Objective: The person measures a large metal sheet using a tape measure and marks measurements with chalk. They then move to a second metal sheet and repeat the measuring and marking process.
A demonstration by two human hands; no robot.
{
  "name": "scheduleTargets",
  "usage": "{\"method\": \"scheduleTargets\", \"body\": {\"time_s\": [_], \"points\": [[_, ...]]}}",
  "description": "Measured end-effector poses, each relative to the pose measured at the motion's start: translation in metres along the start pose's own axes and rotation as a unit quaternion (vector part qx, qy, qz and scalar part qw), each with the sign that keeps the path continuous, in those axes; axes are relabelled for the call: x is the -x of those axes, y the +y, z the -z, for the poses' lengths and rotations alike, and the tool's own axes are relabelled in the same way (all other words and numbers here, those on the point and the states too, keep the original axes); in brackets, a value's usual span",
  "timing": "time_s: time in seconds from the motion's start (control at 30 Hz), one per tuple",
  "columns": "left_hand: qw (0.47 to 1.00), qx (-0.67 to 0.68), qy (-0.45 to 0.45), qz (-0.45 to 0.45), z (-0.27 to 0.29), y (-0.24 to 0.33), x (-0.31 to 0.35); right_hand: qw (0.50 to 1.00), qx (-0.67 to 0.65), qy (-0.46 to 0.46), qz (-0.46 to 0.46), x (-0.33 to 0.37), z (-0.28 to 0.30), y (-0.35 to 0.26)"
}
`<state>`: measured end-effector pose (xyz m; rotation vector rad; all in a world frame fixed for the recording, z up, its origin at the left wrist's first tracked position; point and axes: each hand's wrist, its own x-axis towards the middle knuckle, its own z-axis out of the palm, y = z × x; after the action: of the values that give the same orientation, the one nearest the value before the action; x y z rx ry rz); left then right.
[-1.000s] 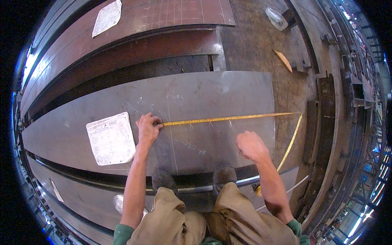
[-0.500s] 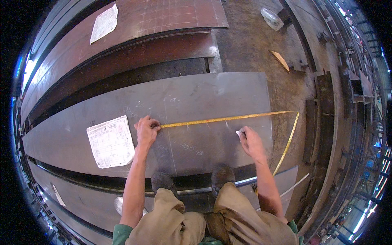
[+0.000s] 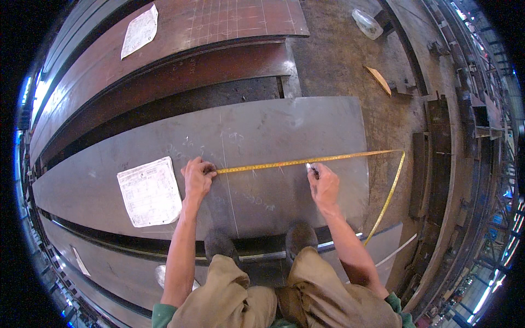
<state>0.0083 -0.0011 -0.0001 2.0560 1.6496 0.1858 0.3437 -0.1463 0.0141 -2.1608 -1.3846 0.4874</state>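
A yellow tape measure (image 3: 284, 164) stretches across a grey steel plate (image 3: 306, 123), its blade running past the right edge and folding down toward me. My left hand (image 3: 198, 177) pinches the tape's left end near a chalk line drawn across the plate. Just below the tape, my right hand (image 3: 325, 186) holds a small white piece of chalk (image 3: 309, 166) between thumb and fingers, its tip at the tape's lower edge. Short white tick marks show along the tape between the hands. Left of my left hand lies a printed paper sheet (image 3: 149, 191).
Beyond the plate stands a reddish-brown steel beam (image 3: 229, 24) with chalk lines and another paper (image 3: 140, 31). On the brown floor at right are a clear plastic bag or bottle (image 3: 367, 24) and a wooden wedge (image 3: 378, 80). Dark steel profiles (image 3: 437, 147) lie farther right.
My right hand has moved left and up, bringing the chalk to the tape's lower edge. My left hand stays at the tape's end. The view has shifted slightly.
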Motion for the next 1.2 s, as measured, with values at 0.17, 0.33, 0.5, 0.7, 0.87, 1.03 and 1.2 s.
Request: {"method": "scheduleTargets", "body": {"time_s": [0.17,0.33,0.5,0.7,0.87,1.03,1.2], "points": [[0.999,-0.008,-0.032,0.022,0.002,0.006,-0.004,1.0,-0.009,0.015,-0.017,-0.002,-0.005,0.003],[0.999,0.015,-0.021,0.021,0.003,0.006,-0.002,0.998,-0.017,0.027,-0.051,0.002,-0.009,0.013],[0.999,0.02,-0.029,0.028,0.003,0.006,-0.002,1.0,-0.018,0.012,-0.023,0.0,-0.002,0.006],[1.0,0.017,-0.008,0.014,0.002,0.006,-0.003,1.0,-0.01,-0.001,-0.011,-0.002,-0.004,0.002],[0.999,0.03,-0.017,0.022,0.005,0.009,-0.004,1.0,0.003,0.004,-0.006,-0.005,-0.004,0.002],[0.999,0.021,-0.018,0.018,0.001,0.005,-0.003,0.994,-0.001,0.101,-0.04,-0.004,-0.008,0.007],[1.0,0.019,-0.014,0.014,0.0,0.002,-0.001,0.997,0.021,0.076,-0.003,0.005,-0.007,0.017]]}}
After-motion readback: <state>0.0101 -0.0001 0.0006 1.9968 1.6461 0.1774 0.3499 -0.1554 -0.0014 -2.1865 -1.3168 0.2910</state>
